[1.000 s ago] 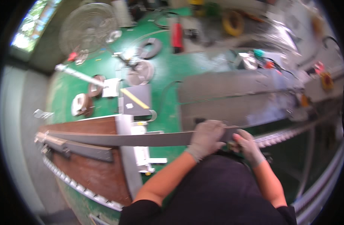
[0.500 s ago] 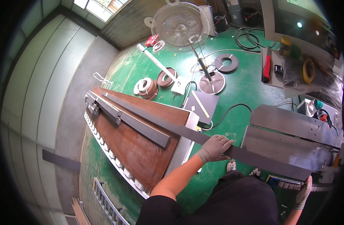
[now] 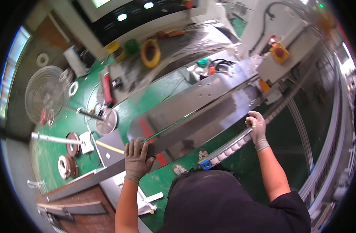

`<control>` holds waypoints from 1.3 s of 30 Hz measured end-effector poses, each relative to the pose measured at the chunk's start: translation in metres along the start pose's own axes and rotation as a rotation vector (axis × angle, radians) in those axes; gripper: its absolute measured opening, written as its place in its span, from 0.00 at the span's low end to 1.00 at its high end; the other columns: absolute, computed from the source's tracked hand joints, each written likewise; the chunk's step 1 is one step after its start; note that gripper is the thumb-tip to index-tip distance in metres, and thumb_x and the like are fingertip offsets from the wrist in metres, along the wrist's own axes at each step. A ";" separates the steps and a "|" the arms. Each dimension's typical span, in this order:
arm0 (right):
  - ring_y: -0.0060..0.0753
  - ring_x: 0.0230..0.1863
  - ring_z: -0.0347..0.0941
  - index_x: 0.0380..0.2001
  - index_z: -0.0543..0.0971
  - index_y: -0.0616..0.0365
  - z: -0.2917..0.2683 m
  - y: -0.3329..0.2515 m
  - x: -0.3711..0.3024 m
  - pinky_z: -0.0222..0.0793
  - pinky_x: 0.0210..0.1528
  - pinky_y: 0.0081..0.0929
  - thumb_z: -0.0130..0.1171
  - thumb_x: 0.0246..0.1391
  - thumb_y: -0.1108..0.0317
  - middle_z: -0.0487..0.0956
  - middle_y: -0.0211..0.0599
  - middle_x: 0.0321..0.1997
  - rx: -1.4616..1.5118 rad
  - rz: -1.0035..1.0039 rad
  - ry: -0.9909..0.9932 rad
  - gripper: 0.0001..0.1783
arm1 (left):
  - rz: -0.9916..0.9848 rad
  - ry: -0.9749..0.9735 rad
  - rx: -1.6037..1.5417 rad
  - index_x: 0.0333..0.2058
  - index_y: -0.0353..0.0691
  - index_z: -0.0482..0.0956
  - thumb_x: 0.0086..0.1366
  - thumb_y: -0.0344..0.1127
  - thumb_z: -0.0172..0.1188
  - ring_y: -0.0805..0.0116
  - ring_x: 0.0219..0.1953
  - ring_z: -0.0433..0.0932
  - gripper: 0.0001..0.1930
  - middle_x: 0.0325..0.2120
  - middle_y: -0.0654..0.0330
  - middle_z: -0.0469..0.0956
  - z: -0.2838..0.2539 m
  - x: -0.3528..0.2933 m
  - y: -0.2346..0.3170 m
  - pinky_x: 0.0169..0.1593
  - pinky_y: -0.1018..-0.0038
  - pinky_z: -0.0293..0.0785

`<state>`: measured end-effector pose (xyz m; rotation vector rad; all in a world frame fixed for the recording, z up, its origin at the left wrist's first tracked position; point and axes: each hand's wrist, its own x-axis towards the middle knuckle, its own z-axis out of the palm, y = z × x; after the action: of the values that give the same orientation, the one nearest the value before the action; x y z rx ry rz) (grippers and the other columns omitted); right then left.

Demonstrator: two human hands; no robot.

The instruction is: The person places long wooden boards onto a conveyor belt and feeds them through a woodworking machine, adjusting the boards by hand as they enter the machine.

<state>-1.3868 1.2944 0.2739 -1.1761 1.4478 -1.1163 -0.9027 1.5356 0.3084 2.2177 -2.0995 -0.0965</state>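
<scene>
Keep your left hand (image 3: 138,158) clamped over the long metal strip (image 3: 193,128) mid-frame while your right hand (image 3: 257,126) grips its far end level.

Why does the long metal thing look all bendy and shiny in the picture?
In the head view the fisheye lens curves straight edges, so the long metal panel bows between the left hand and the right hand; its polished face mirrors the room and glares bright near the top, and the rim of the picture goes black and a bit blurry.
</scene>
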 end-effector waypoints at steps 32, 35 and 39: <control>0.43 0.26 0.74 0.25 0.82 0.48 -0.049 0.007 0.007 0.64 0.31 0.44 0.61 0.42 0.65 0.75 0.32 0.22 -0.726 -0.714 0.055 0.04 | 0.134 -0.011 0.080 0.67 0.54 0.70 0.70 0.56 0.53 0.40 0.75 0.52 0.30 0.73 0.49 0.57 0.028 0.179 0.188 0.76 0.42 0.43; 0.41 0.26 0.74 0.25 0.81 0.47 -0.051 0.009 0.005 0.64 0.30 0.43 0.62 0.42 0.65 0.75 0.30 0.21 -0.692 -0.714 0.049 0.04 | 0.151 0.006 0.083 0.68 0.54 0.69 0.70 0.55 0.53 0.41 0.75 0.53 0.30 0.72 0.49 0.58 0.034 0.200 0.216 0.76 0.42 0.43; 0.38 0.25 0.74 0.22 0.80 0.46 -0.053 0.009 0.005 0.64 0.29 0.42 0.63 0.42 0.63 0.74 0.28 0.21 -0.669 -0.733 0.037 0.03 | 0.155 0.009 0.069 0.69 0.47 0.68 0.71 0.54 0.53 0.40 0.74 0.53 0.32 0.73 0.48 0.58 0.034 0.231 0.258 0.75 0.42 0.44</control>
<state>-1.4406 1.2950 0.2729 -2.2948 1.5032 -1.1402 -1.1500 1.2905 0.3052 2.0770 -2.2942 -0.0030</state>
